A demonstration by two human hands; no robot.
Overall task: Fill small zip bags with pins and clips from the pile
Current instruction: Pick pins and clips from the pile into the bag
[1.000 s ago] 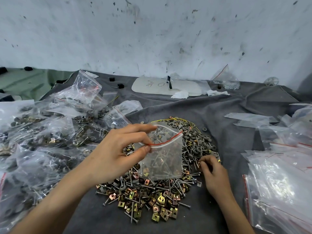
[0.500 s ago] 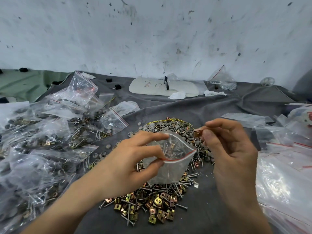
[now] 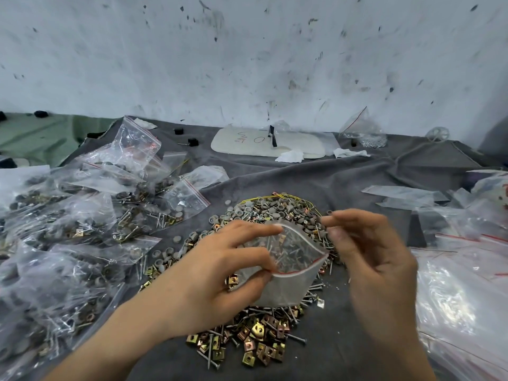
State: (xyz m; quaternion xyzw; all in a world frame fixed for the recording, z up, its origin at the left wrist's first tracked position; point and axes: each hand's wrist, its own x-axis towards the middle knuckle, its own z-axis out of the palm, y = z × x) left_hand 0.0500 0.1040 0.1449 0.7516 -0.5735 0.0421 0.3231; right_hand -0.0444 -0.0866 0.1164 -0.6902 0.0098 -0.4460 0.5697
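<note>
Up from the pile, where it lay a second ago, the right hand (image 3: 379, 262) now hangs just right of the mouth of the zip bag (image 3: 288, 273). Its fingers are loosely curled and blurred, so I cannot tell whether they pinch anything. The left hand (image 3: 217, 273) grips the bag's near rim between thumb and fingers and holds the mouth wide. Pins show through the clear plastic, and a red line runs along the seal.

The bag hangs over the pile (image 3: 261, 339) of brass clips, pins and grey caps, which lies on a grey cloth (image 3: 302, 180); both hands and the bag hide its middle. Filled bags (image 3: 82, 215) are heaped at the left and flat empty bags (image 3: 467, 284) at the right.

At the back, near the scuffed wall (image 3: 247, 64), lies a white board (image 3: 247, 147) with red scrawl too faint to read beside a round "O". Crumpled tissue (image 3: 290, 156) lies at its edge.
</note>
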